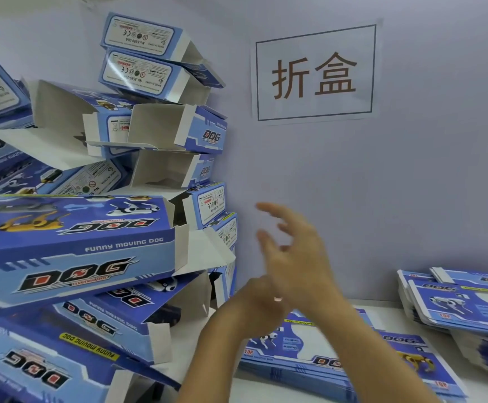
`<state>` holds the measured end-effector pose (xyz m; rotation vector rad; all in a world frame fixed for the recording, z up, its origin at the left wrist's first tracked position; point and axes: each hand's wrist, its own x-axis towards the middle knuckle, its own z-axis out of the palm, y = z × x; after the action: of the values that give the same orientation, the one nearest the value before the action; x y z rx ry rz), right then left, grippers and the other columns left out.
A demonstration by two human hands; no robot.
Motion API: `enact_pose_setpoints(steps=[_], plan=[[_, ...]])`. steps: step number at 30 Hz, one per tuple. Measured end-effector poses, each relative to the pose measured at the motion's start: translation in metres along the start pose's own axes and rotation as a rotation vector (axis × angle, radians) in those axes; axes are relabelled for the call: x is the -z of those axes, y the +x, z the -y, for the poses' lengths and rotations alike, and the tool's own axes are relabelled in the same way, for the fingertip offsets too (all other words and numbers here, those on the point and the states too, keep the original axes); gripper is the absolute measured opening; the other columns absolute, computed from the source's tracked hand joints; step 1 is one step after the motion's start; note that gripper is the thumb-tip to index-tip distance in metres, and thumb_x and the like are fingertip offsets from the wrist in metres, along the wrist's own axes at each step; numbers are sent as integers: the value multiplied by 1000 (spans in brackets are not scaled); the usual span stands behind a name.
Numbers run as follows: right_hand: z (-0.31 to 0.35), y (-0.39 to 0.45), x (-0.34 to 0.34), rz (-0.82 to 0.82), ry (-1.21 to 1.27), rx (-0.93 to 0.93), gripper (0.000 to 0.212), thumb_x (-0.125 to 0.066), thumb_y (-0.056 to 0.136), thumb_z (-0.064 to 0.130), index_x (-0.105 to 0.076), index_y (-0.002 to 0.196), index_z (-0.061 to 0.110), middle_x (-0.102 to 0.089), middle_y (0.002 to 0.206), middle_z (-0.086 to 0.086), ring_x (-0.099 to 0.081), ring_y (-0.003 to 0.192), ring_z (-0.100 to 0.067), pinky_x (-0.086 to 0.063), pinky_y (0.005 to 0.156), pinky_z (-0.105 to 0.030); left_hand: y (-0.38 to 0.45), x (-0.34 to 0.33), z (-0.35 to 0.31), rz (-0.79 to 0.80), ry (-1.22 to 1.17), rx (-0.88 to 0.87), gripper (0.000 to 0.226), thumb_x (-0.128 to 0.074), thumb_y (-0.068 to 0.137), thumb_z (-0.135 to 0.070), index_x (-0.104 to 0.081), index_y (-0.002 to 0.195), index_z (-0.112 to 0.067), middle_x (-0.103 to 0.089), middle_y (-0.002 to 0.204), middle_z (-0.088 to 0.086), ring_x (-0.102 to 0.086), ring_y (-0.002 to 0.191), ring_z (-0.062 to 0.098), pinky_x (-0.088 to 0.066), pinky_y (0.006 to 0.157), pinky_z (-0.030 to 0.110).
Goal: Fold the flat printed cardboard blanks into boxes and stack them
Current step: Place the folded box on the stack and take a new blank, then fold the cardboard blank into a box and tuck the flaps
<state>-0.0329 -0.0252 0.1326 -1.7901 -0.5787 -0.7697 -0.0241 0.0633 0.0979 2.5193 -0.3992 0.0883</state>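
Your right hand (pixel 292 251) is raised in front of the pale wall (pixel 411 184), fingers spread and loosely bent, holding nothing; it is blurred. Your left hand (pixel 254 306) sits lower and partly behind the right wrist, so you cannot tell from this view how its fingers lie or whether it grips anything; a small pinkish spot shows where the two hands overlap. Below your forearms, a stack of flat printed blanks (pixel 324 359) lies on the white table (pixel 266 388), blue with "DOG" lettering and a robot dog picture. A second, taller pile of flat blanks (pixel 464 309) sits at the right edge of the table, against the wall. To your left, the folded boxes (pixel 71 251) are heaped in an uneven stack that climbs high up the wall; several lie tilted, many with open end flaps showing white insides, and the two topmost boxes (pixel 146 53) show their label panels upside down. On the wall above your hands hangs a white paper sign (pixel 315 74) with a dark border and two large brown characters.
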Motion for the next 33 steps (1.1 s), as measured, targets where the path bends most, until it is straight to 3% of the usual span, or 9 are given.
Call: enact_pose_setpoints(steps=[4,8,10,12,16,19,25,28,33], plan=[[-60,-12,63,-80,-95,-170,38,-59,91,1,-68,101,37,-71,101,12,-68,93,-10,-52,77,-15,8,-15,-10,-125,16,47,34,-41,103,-16,-49,136,-15,-56,131,12,-57,100,26,-48,88,35],[-133,-65,83,176,-311,-448,30,-63,93,9,-66,95,40,-74,106,4,-68,100,-15,-54,94,-37,15,-40,-22,-422,6,14,36,-40,98,-8,-46,133,-14,-54,129,7,-51,113,24,-47,90,36],[-150,-81,76,365,-403,-536,26,-67,91,42,-63,116,43,-61,132,12,-54,125,-11,-39,111,-37,20,-54,-18,-375,-10,-14,38,-41,100,-13,-44,137,-17,-51,135,4,-49,122,22,-45,96,35],[-155,-87,66,554,-509,-534,57,-62,81,68,-52,134,49,-43,148,21,-36,141,-10,-21,118,-42,23,-67,-7,-258,15,-15,39,-42,102,-25,-42,141,-21,-46,143,2,-44,130,21,-42,103,36],[-153,-86,60,652,-620,-493,64,-67,78,65,-42,137,57,-23,161,19,-11,152,-15,-6,119,-46,22,-84,25,93,66,76,62,-46,99,-55,-28,154,-33,-20,164,-6,-8,153,26,-21,121,51],[-153,-86,60,619,-592,-485,59,-65,80,64,-45,136,57,-27,160,19,-16,151,-14,-9,119,-46,18,-89,37,277,35,97,70,-57,93,-56,-30,154,-34,-22,164,-7,-13,152,23,-21,120,50],[-152,-81,62,583,-519,-540,58,-79,71,56,-57,125,53,-39,153,22,-33,141,-13,-21,118,-45,22,-85,51,282,77,83,79,-75,86,-19,-33,152,-36,-37,156,-5,-38,140,19,-37,114,38],[-150,-81,62,572,-534,-543,55,-79,72,54,-59,123,52,-41,151,21,-34,140,-13,-23,117,-44,25,-90,55,195,181,78,73,-75,86,-20,-40,148,-37,-49,148,-4,-46,131,19,-40,109,36],[-151,-85,58,441,-698,-502,44,-72,82,50,-58,124,50,-50,142,17,-40,133,-13,-24,112,-41,33,-105,52,151,365,68,64,-66,92,-33,-37,149,-38,-36,157,-5,-33,143,29,-34,112,51]])
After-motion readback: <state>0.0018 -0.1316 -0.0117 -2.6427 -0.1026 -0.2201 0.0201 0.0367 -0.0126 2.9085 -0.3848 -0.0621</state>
